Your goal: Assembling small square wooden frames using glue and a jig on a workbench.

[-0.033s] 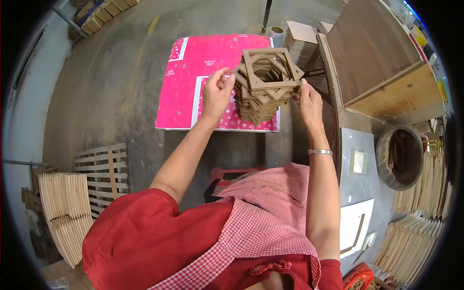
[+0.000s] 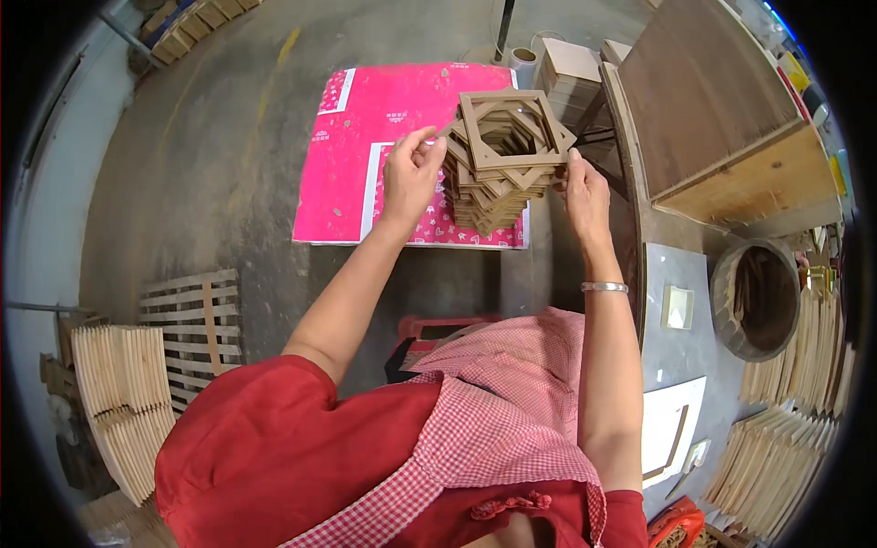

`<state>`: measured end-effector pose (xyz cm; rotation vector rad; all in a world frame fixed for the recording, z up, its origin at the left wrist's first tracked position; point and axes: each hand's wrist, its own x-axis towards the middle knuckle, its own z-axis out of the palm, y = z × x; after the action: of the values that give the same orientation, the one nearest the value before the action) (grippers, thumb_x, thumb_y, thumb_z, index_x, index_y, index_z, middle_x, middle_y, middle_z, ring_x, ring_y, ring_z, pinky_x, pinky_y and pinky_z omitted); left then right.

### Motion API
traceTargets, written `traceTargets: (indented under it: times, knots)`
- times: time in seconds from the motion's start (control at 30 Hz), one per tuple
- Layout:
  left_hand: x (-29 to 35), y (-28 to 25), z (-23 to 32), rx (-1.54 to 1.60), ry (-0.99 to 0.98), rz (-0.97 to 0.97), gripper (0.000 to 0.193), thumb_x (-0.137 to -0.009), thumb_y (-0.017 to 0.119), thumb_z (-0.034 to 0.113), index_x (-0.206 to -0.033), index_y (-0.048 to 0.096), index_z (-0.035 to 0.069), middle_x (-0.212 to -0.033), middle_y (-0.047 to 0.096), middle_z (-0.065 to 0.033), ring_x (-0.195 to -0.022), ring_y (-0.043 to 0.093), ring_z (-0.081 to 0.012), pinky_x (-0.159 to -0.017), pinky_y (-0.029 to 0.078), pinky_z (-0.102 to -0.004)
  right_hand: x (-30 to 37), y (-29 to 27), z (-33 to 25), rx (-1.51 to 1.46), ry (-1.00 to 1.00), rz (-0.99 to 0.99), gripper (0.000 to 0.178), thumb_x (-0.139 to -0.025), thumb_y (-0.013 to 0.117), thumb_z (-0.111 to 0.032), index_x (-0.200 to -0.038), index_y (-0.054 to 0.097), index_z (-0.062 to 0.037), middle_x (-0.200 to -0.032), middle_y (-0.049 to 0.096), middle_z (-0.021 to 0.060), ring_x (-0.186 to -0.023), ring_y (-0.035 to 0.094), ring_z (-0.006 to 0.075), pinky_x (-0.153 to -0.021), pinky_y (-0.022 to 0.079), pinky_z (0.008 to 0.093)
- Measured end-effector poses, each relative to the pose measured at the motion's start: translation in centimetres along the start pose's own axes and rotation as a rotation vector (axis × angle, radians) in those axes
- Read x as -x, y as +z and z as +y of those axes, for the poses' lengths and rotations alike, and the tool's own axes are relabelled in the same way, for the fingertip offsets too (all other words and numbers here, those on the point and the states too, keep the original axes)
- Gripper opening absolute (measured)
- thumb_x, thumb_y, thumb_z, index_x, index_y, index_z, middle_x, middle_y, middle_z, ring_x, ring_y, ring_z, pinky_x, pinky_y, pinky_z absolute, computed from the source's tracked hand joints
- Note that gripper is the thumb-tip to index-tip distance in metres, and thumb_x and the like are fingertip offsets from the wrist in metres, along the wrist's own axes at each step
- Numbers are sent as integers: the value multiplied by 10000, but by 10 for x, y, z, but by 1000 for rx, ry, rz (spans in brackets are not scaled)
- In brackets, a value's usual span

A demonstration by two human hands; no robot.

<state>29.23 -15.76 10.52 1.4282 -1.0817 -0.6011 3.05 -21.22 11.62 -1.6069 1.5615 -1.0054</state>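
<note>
Stack of square frames [image 2: 498, 196], brown, many layers, hollow at the centre; stands on the pink-covered table [image 2: 352, 183], with that table's near edge just in front of it and its right edge just to the right. Layers turned at differing angles, corners jutting all round.

Top frame [image 2: 521, 163], one; lies flat on the stack, set askew to the layers below.

Left hand [image 2: 411, 183], one; at the stack's upper left corners, thumb and forefinger slightly apart. Whether these fingers grip a corner or only touch it cannot be told.

Right hand [image 2: 583, 190], one, with a silver bracelet [image 2: 605, 287] at the wrist; at the stack's right side, thumb by a jutting corner, other fingers curled below. Firmness of hold cannot be told.

Wooden box [image 2: 722, 100], large; right of the stack, beyond the right hand. Pile of boards [image 2: 568, 78]; behind the stack, to its right.

Hazards, as judged: uneven pressure from the two hands could slide upper layers off the lower ones; a jutting corner, caught by a finger, could twist several layers at once; a push toward the near or right edge could topple the stack off the table.
</note>
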Motion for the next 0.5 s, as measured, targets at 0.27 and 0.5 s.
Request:
traceTargets:
  times: [0.27, 0.5]
  knots:
    - [-27, 19, 1, -264, 127, 42, 403, -911, 742, 378, -1033, 755, -6, -861, 654, -146, -828, 645, -269, -728, 511, -390, -3, 6, -2, -13, -7, 26, 447, -1026, 594, -381, -880, 706, 26, -674, 635, 57, -620, 574, 126, -612, 481, 313]
    - [-32, 11, -8, -122, 31, -47, 365, -893, 770, 335, -1072, 764, 17, -875, 660, -133, -792, 637, -222, -709, 515, -370, 10, 14, -17, 12, -37, 22, 405, -999, 616, -332, -850, 685, 38, -617, 586, 149, -580, 520, 200, -625, 479, 386]
